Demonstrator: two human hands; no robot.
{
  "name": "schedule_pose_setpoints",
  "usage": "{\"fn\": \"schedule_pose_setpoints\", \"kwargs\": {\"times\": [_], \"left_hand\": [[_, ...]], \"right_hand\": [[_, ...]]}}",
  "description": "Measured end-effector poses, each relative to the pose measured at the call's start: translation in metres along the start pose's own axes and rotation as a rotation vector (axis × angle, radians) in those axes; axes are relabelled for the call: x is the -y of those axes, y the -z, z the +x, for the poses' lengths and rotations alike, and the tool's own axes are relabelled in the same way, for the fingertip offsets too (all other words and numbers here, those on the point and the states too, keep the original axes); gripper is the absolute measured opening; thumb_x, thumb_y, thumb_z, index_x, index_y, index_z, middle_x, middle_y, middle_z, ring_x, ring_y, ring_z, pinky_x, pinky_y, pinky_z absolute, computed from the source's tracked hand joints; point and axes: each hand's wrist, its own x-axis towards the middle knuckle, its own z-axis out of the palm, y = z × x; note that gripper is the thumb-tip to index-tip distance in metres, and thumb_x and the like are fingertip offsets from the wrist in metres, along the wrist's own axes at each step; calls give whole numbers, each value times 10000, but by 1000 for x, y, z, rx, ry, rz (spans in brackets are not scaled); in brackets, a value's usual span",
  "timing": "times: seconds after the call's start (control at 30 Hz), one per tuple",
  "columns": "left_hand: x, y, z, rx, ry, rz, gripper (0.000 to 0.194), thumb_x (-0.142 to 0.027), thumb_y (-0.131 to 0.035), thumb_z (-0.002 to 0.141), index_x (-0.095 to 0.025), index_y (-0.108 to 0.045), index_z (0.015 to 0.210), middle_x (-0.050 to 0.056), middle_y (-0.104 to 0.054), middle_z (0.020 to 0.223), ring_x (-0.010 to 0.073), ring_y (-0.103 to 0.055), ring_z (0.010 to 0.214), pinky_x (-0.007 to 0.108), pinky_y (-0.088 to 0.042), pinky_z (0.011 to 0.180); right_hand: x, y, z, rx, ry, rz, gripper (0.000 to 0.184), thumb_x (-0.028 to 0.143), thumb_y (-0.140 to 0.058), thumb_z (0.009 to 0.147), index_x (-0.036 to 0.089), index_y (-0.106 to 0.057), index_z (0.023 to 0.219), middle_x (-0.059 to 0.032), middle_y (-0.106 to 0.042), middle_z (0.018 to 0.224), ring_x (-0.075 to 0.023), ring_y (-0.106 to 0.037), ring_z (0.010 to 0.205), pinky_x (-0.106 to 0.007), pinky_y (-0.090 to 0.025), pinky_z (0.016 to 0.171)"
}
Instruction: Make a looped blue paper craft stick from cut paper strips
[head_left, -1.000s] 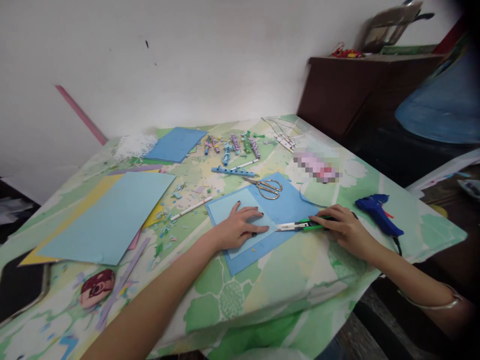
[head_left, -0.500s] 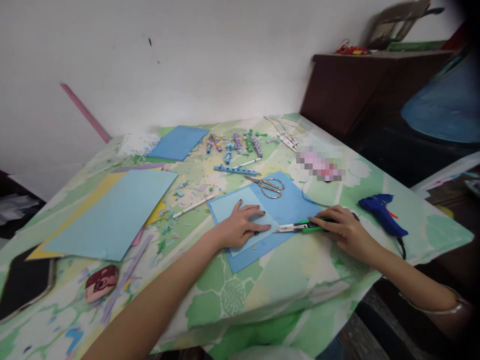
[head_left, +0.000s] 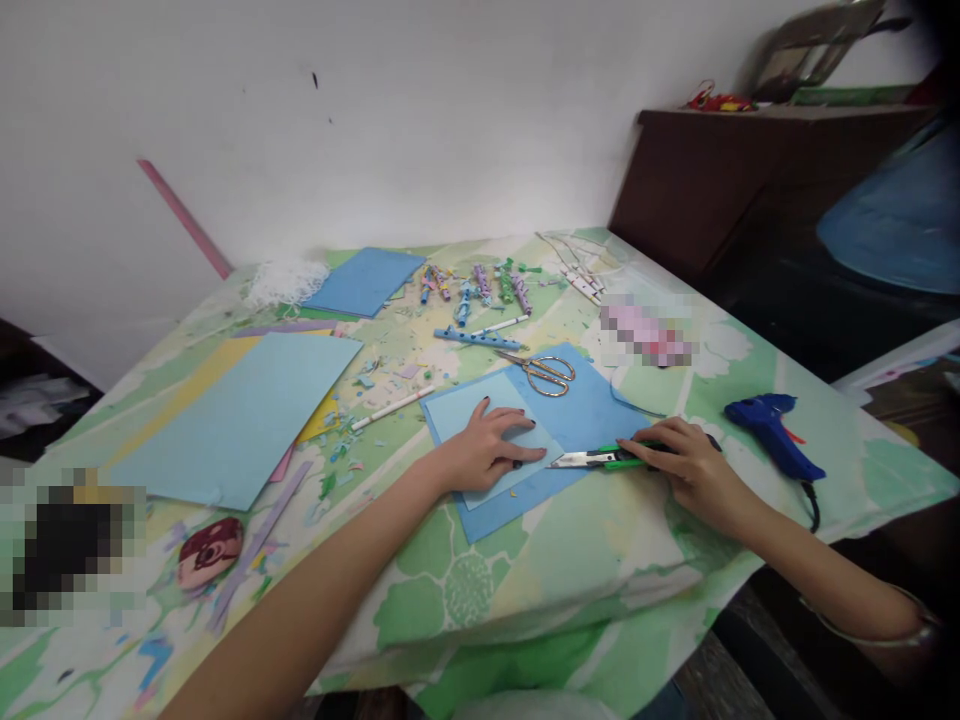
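Note:
Fingers spread, my left hand (head_left: 491,448) lies flat on a light blue paper sheet (head_left: 472,403), which rests on a darker blue sheet (head_left: 592,405). My right hand (head_left: 686,465) is closed around the handle of a green and black utility knife (head_left: 611,457). The knife lies low over the darker sheet, its blade pointing left, with the tip at the light sheet's right corner near my left fingertips. Gold-handled scissors (head_left: 546,372) lie on the darker sheet beyond my left hand.
At right lies a blue glue gun (head_left: 776,435) with its cord. Stacked coloured paper (head_left: 247,420) and a dark red rounded case (head_left: 211,553) are at left. Several decorated paper tubes (head_left: 480,285), a white stick (head_left: 394,407) and paper scraps lie toward the wall.
The whole view has shifted slightly, so things sit a little further right. Both hands keep their places on the paper and the knife.

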Motion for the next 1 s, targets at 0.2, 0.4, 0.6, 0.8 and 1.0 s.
{"fn": "schedule_pose_setpoints", "kwargs": {"times": [0.2, 0.4, 0.6, 0.8, 1.0], "left_hand": [[1, -1, 0, -13, 1, -33, 425, -141, -470, 809, -378, -560, 1150, 49, -478, 1298, 257, -345, 1252, 614, -81, 1024], [2, -2, -2, -36, 23, -74, 455, -199, -490, 822, -333, -462, 1255, 66, -476, 1311, 244, -350, 1257, 601, -63, 1032], [6, -8, -3, -89, 50, -137, 347, -228, -535, 797, -288, -575, 1137, 79, -507, 1284, 242, -389, 1240, 584, -41, 1040], [4, -5, -8, -118, 83, -187, 408, -269, -596, 748, -271, -561, 1155, 84, -524, 1265, 249, -411, 1227, 576, 3, 1045], [6, -2, -10, -61, 107, -138, 441, -308, -589, 762, -310, -521, 1198, 62, -495, 1303, 267, -336, 1277, 609, 73, 1012]], "right_hand": [[0, 1, 2, 12, 14, 15, 583, -13, -374, 726, 276, -531, 1208, -80, -589, 1041, -237, -495, 909, -412, -404, 724], [1, 1, -1, -10, 2, 51, 565, -6, -361, 750, 280, -529, 1207, -83, -591, 1017, -233, -509, 901, -430, -421, 772], [0, -2, -8, -72, -67, 23, 542, 37, -377, 780, 304, -503, 1235, -78, -597, 999, -228, -530, 865, -414, -450, 744], [9, -4, -4, -34, -64, 1, 535, 14, -376, 762, 264, -526, 1210, -92, -587, 1027, -243, -503, 903, -438, -427, 752], [21, -4, 3, -23, -48, 9, 497, 41, -388, 786, 268, -537, 1202, -92, -590, 1027, -241, -493, 900, -425, -413, 740]]}}
